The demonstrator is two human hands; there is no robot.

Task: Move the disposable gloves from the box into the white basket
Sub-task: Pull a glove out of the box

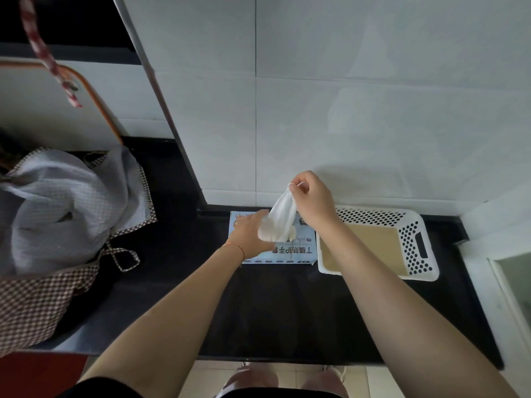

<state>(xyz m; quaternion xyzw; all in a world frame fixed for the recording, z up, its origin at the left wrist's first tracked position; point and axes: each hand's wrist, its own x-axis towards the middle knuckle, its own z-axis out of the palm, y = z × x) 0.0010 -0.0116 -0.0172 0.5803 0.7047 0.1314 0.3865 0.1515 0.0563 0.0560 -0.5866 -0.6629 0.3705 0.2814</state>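
A light blue glove box (pixel 290 252) lies flat on the black counter against the tiled wall. My right hand (pixel 311 198) is raised above it, pinching the cuff of a white disposable glove (pixel 280 218) that hangs down to the box. My left hand (pixel 248 235) rests on the box's left part, its fingers against the lower end of the glove. The white perforated basket (pixel 416 242) stands just right of the box, with a tan flat sheet on its floor. My right forearm crosses the basket's left side.
A checked fabric bag (pixel 43 297) with a grey cloth (pixel 63 208) fills the counter's left end. A white board with an orange rim (pixel 97 104) leans behind it. The black counter (pixel 275 308) stretches in front of the box. A white ledge (pixel 494 239) borders the right.
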